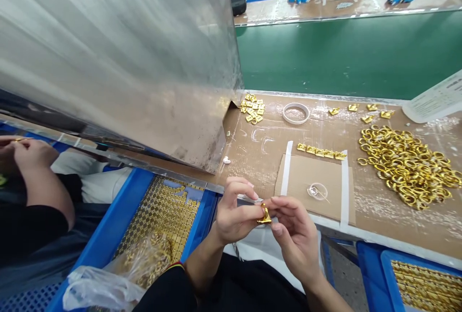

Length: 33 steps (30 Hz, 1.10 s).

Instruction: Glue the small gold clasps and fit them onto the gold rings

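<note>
A gold ring-shaped piece with a flat, wider base is pinched in my left hand, between thumb and forefinger. Beside it, my right hand has its thumb and fingers apart, with the forefinger tip right at the ring; whether it touches cannot be made out. Just beyond my hands is a cardboard pad taped down with white strips. On it stands a small clear dish with a thin stick in it. A row of several gold square pieces lies along the pad's far edge.
A large heap of gold rings lies at right, a smaller gold pile by the metal housing. A white tape roll sits between. Blue trays flank me. Co-workers' hands show at left and across the green belt.
</note>
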Each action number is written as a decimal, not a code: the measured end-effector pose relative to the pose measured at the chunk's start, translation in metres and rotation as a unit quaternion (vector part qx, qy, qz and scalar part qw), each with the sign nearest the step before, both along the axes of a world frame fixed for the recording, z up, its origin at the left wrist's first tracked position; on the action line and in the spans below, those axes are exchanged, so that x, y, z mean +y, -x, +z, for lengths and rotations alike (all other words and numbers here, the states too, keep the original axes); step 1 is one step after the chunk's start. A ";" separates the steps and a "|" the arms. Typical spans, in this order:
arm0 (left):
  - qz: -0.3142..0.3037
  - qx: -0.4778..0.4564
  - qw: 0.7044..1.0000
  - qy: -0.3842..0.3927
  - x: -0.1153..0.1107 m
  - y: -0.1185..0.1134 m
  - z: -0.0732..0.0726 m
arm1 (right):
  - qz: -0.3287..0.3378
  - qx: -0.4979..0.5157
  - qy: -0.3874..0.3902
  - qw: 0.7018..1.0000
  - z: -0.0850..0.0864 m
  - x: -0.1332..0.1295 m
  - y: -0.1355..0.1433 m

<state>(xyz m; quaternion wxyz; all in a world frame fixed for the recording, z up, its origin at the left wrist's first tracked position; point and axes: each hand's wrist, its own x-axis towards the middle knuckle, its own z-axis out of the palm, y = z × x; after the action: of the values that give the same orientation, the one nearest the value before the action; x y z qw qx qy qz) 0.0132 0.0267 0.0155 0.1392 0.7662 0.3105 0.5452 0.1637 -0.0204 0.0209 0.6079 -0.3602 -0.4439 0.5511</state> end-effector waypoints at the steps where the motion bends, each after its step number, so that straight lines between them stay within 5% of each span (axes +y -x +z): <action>1: 0.003 0.006 1.000 0.000 0.000 0.000 0.001 | 0.005 0.003 0.006 1.000 0.000 0.001 0.000; 11: -0.010 0.048 0.998 0.039 -0.002 -0.001 0.013 | 0.024 0.013 0.052 0.998 -0.004 0.006 -0.003; 23: 0.015 0.047 0.994 0.096 -0.010 0.003 0.015 | 0.017 -0.102 -0.014 0.995 -0.004 0.010 -0.007; 33: -0.045 0.022 0.994 0.102 -0.010 0.000 0.011 | 0.071 -0.083 0.011 0.994 0.001 0.016 -0.023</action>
<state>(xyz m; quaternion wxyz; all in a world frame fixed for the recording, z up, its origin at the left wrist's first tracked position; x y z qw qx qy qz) 0.0136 0.0167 0.0266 0.2344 0.7729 0.3326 0.4869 0.1869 -0.0040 0.0221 0.5240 -0.3785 -0.5117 0.5659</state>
